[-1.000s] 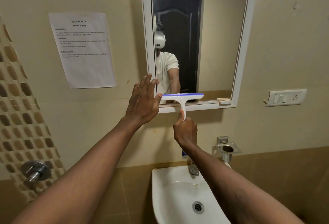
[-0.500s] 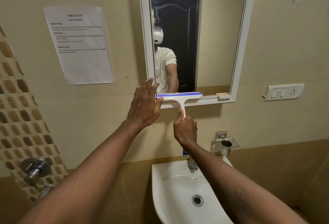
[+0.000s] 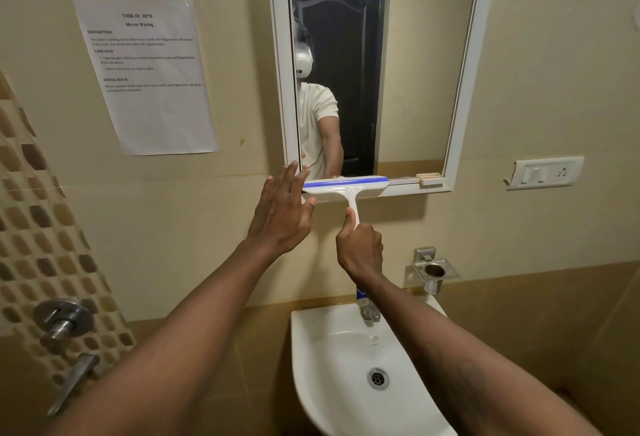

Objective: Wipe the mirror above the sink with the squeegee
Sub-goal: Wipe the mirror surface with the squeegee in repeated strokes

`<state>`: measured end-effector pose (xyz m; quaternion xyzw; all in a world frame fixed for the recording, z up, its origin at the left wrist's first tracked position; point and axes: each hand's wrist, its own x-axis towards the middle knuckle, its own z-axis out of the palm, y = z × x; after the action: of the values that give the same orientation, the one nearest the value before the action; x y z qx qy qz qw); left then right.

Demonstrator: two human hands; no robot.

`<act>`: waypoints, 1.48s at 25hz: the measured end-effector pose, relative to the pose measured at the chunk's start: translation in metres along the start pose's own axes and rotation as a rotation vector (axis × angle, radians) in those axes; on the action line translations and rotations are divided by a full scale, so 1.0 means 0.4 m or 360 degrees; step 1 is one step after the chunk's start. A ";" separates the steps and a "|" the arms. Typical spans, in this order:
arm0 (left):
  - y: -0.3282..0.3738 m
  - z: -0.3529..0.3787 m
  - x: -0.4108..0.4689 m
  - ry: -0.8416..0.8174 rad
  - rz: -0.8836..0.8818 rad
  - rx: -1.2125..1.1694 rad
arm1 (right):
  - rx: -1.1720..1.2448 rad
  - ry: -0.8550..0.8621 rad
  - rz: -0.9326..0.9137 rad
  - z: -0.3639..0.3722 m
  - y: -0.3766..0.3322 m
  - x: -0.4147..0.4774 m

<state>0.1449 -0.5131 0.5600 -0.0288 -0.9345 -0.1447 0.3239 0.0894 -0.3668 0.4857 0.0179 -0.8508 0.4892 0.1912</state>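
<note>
A white squeegee (image 3: 346, 188) with a blue blade lies across the bottom edge of the white-framed mirror (image 3: 415, 72), at its lower left. My right hand (image 3: 360, 248) grips its handle from below, thumb up along the stem. My left hand (image 3: 282, 210) is flat with straight fingers, at the mirror frame's lower left corner, its thumb tip touching the squeegee head's left end. The white sink (image 3: 322, 383) sits below.
A printed task sheet (image 3: 145, 75) hangs on the wall at left. A switch plate (image 3: 545, 172) is right of the mirror, a metal holder (image 3: 434, 273) below it. A tap (image 3: 369, 312) stands on the sink. Metal valve fittings (image 3: 62, 323) project from the tiled wall at left.
The squeegee has slid slightly lower, down to the mirror's bottom frame. My left hand stays flat by its left end. The view has tilted down a little.
</note>
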 end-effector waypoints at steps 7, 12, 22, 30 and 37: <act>-0.003 0.014 -0.018 0.0005 0.0012 0.0057 | -0.0135 -0.0016 0.0006 -0.010 0.047 -0.010; 0.008 0.017 -0.020 0.0013 0.0032 0.0034 | -0.0071 0.0102 -0.0007 -0.017 0.093 -0.050; 0.023 0.014 -0.010 0.0028 0.0008 0.0041 | -0.0014 0.0102 -0.0134 -0.047 0.086 -0.042; 0.025 -0.054 0.043 0.0165 -0.0013 0.0058 | -0.0564 0.0174 -0.0884 -0.167 -0.023 0.115; 0.048 -0.168 0.134 0.0406 -0.0047 0.0138 | -0.0626 0.0550 -0.1808 -0.321 -0.228 0.376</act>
<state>0.1454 -0.5164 0.6481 0.0176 -0.8914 -0.1112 0.4391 0.0096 -0.2830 0.6702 0.3525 -0.7394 0.1411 0.5560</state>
